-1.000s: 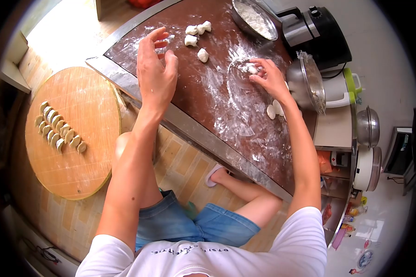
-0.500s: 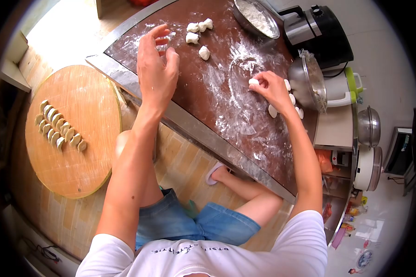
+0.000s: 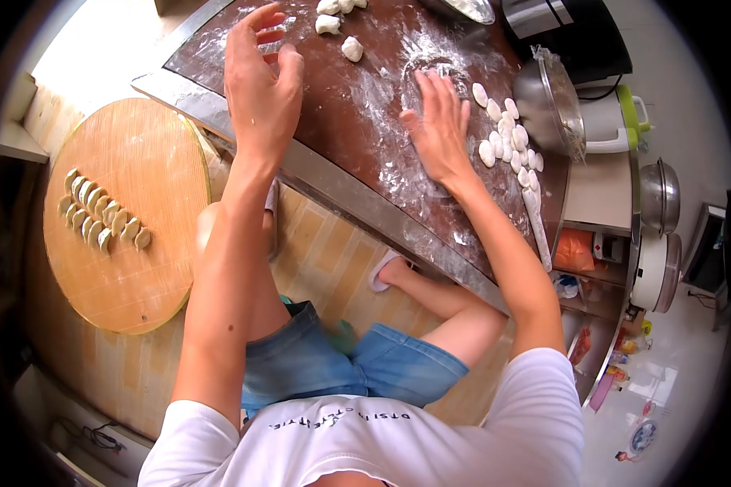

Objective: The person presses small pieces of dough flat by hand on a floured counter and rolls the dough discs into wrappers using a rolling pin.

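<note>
My left hand (image 3: 261, 89) is raised at the near edge of the floured brown table (image 3: 341, 130), thumb and fingers apart, holding nothing. Just right of it lie several lumps of white dough (image 3: 352, 49). My right hand (image 3: 440, 130) is palm down over the floury surface with its fingers spread; whether anything lies under the palm is hidden. Beyond it sits a cluster of flattened white dough pieces (image 3: 507, 128). A floury rolling pin (image 3: 537, 229) lies beside the cluster, near my right forearm.
On the left, a round wooden board (image 3: 138, 178) carries rows of dumplings (image 3: 105, 213). Along the far side stand a metal bowl of flour (image 3: 469, 10), a black appliance (image 3: 577, 40), a steel bowl (image 3: 544, 105) and a white-and-green container (image 3: 609, 122). Shelves (image 3: 597, 304) are at the right.
My right hand has let go of the small dough piece and opened flat, moving left. The view has shifted, so more flattened pieces and the rolling pin show. My left hand keeps its pose.
</note>
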The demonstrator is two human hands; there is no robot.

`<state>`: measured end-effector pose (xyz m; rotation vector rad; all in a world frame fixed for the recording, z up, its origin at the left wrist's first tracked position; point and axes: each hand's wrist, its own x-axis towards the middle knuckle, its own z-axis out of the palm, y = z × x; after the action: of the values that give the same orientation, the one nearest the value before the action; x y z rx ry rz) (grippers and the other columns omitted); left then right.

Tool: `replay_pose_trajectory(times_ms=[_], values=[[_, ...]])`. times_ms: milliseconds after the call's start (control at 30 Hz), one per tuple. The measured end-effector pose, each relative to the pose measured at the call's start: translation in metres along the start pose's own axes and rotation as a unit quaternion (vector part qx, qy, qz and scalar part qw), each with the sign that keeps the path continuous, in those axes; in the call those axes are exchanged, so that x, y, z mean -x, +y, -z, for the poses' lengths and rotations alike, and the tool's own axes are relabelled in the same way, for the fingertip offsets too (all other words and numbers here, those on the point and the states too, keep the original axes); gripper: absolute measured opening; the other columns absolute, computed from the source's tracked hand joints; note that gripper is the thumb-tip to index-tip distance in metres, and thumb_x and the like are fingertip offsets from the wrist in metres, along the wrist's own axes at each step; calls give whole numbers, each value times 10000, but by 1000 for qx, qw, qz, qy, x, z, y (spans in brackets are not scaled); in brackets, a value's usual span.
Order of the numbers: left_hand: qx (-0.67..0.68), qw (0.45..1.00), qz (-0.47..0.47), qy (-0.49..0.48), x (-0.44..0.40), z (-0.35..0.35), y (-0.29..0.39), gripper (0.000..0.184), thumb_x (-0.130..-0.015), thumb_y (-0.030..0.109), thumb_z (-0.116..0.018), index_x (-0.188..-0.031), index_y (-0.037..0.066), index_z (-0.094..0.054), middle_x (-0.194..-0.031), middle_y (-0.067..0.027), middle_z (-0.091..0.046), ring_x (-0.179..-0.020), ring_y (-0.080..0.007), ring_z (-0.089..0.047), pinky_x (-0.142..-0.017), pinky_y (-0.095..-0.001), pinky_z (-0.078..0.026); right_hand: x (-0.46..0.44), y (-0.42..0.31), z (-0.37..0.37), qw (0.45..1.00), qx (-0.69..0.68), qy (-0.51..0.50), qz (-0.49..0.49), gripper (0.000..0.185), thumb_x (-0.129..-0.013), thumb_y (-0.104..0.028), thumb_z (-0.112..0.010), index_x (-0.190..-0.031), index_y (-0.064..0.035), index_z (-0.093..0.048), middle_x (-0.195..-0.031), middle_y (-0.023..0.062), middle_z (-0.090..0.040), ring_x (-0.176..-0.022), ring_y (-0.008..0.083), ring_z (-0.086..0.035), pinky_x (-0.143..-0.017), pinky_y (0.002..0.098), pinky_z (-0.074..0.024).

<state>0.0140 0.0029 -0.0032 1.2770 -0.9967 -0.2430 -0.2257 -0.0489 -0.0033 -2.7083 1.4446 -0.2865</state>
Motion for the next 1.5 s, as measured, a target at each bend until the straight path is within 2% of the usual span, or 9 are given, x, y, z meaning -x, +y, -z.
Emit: replay_pose_trajectory(times_ms=[200,367,500,667,800,1000,1167,1400,1500], values=[[22,999,-35,6,-6,-10,6,373,-861,-8,-507,-1228,61,-510,-1194,-75,-581,-1066,-175,-576,-852,-292,-484,-2,12,9,971,-222,59,-67,760,-924,-645,-203,-1407,-67,-300,-1424,165,-337,-1369,295,-229,-1108,509,-94],[13,1000,-16,0,-2,-11,1,388,-851,-24,-503,-1230,58,-507,-1189,-83,-585,-1053,-179,-587,-833,-280,-494,5,18,29,817,-544,165,-94,440,-1002,-388,-365,-1196,-25,-519,-1209,103,-576,-1224,175,-448,-1061,366,-277],[22,999,-24,11,-2,-10,3,369,-818,-32,-512,-1183,23,-516,-1124,-112,-579,-990,-206,-592,-813,-307,-500,36,-6,40,976,-159,70,132,99,-871,-167,-585,-853,-70,-594,-991,90,-573,-997,264,-512,-935,388,-366],[27,999,-12,26,-6,-4,4,364,-801,-44,-510,-1162,6,-517,-1079,-127,-565,-954,-216,-586,-801,-314,-501,21,81,32,975,106,192,31,95,-870,-136,-563,-822,-54,-566,-970,102,-545,-949,297,-483,-884,405,-375],[23,999,-2,28,-9,-4,6,379,-799,-49,-508,-1173,8,-510,-1077,-123,-555,-955,-217,-577,-799,-316,-498,-56,-17,49,977,-192,65,72,146,-856,-179,-592,-913,-46,-614,-959,137,-576,-908,303,-546,-815,390,-435],[17,999,12,25,-6,-1,3,397,-830,-48,-491,-1217,42,-509,-1143,-104,-578,-1014,-189,-580,-831,-299,-495,-107,-35,20,983,-159,-44,76,325,-749,-219,-728,-996,-42,-612,-893,155,-598,-874,298,-599,-816,394,-469],[5,1000,6,12,-5,-2,4,403,-830,-46,-492,-1222,47,-510,-1146,-99,-574,-1016,-189,-580,-846,-300,-491,-103,57,30,989,-35,142,13,266,-777,-138,-705,-999,-29,-608,-918,146,-613,-804,277,-619,-713,368,-501],[31,999,-12,31,-10,-1,7,376,-786,-40,-519,-1158,11,-522,-1052,-118,-561,-931,-224,-577,-792,-326,-485,-70,38,29,949,-304,12,-78,258,-795,-184,-696,-999,-31,-654,-844,105,-660,-762,211,-635,-698,302,-487],[18,999,-23,19,-7,-5,6,371,-787,-39,-519,-1154,12,-524,-1048,-116,-563,-929,-222,-576,-782,-322,-487,-83,59,33,989,-125,63,-52,236,-818,-244,-671,-961,-57,-685,-842,94,-660,-742,203,-634,-700,310,-483]])
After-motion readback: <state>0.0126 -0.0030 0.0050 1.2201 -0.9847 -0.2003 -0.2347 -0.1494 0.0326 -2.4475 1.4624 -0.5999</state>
